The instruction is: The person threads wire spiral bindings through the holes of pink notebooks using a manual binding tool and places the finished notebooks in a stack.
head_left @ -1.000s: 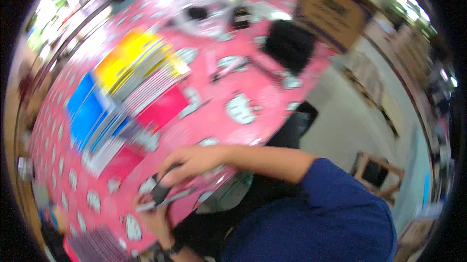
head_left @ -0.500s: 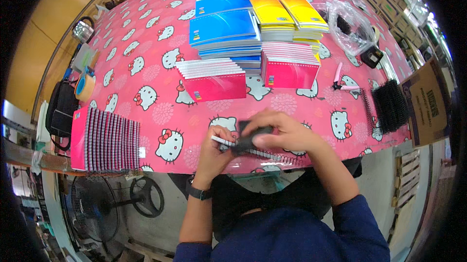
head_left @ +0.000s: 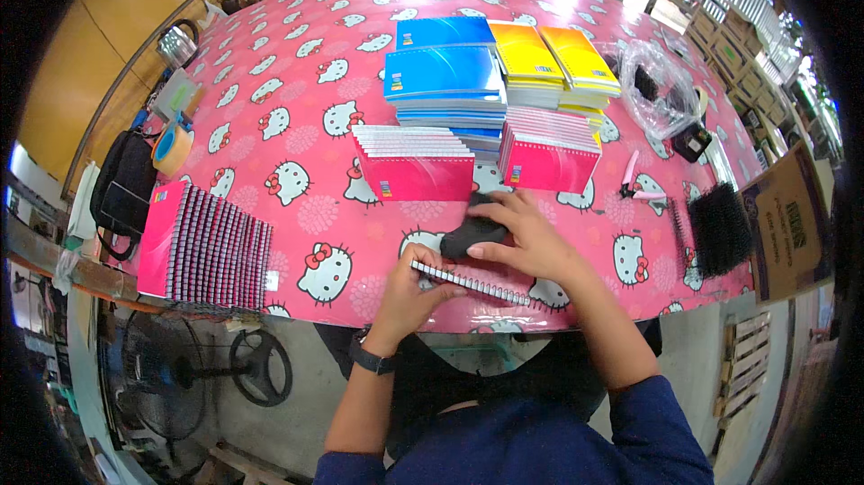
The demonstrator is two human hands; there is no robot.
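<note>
Near the front edge of the table, my left hand (head_left: 407, 298) pinches the left end of a notebook (head_left: 472, 283), its coil-lined spine facing up. A thin dark coil runs along that spine and seems to reach past its right end. Just behind it, my right hand (head_left: 542, 246) is curled round a black block-like object (head_left: 472, 235) of a kind I cannot make out, low over the table. Farther back stand two rows of pink notebooks (head_left: 418, 177) with punched edges and no visible coil. At the left lies a row of coil-bound pink notebooks (head_left: 211, 246).
Blue notebooks (head_left: 441, 78) and yellow notebooks (head_left: 526, 58) are stacked behind. Rightward are pink-handled pliers (head_left: 634, 179), a bunch of black coils (head_left: 718, 231), a clear plastic bag (head_left: 655, 94) and a cardboard box (head_left: 785, 229). A tape roll (head_left: 171, 148) and black bag (head_left: 121, 186) sit left.
My right hand has moved the black object off the notebook's left end to just behind it. The notebook's spine now shows more fully. The whole view has shifted slightly.
</note>
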